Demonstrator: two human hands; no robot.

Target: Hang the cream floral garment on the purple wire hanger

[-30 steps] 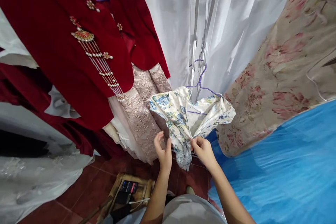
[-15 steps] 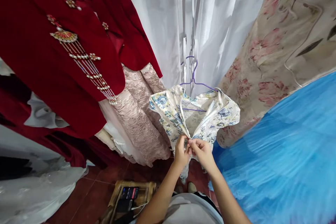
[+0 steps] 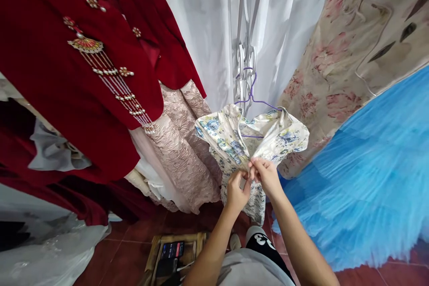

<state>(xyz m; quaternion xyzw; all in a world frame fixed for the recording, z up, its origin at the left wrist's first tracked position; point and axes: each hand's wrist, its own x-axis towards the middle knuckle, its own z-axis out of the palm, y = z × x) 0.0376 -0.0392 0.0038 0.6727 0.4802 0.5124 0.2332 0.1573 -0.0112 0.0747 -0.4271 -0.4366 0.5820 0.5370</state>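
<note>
A cream dress [image 3: 228, 136] with blue flowers hangs in front of me on a purple wire hanger [image 3: 252, 91]. Its neckline is parted at the top and narrows to a point at my fingers. My right hand [image 3: 266, 176] pinches the dress at that point, where the two edges meet. Just below and to its left, my left hand [image 3: 238, 190] is closed in a pinch on the cloth. Whether a zip pull lies between the fingers is too small to make out.
A red jacket [image 3: 134, 67] with beaded ornaments and a pink textured skirt [image 3: 187, 147] hang at left. White curtains [image 3: 208, 22] are behind. A floral beige garment [image 3: 335, 58] and blue tulle [image 3: 362, 170] fill the right. Below stands a wooden crate [image 3: 156, 250] holding a phone-like device [image 3: 172, 249].
My right hand has moved up along the dress front, and the neckline opening has become shorter. My left hand has stayed lower, now slightly apart from the right.
</note>
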